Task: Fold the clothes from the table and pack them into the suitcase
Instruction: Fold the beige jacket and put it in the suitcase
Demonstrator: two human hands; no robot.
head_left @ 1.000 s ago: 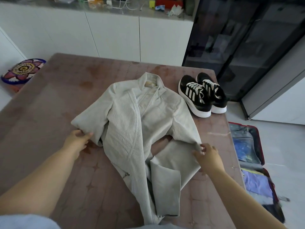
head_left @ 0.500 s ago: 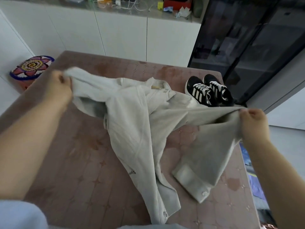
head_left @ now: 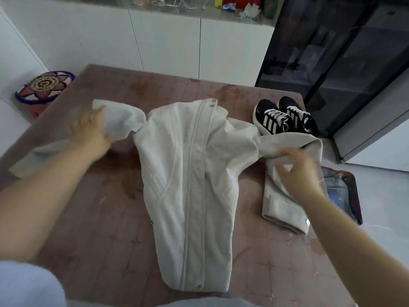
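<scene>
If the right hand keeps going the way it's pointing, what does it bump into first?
The right hand meets the jacket sleeve first, right at its fingertips; beyond that, probably the black sneakers, though depth is unclear.

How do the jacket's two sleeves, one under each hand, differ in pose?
The left sleeve stretches sideways across the table under the left hand; the right sleeve bends at the elbow under the right hand, cuff toward the camera. The right sleeve's cuff shows a snap; the left sleeve's shows none. Both are pale.
</scene>
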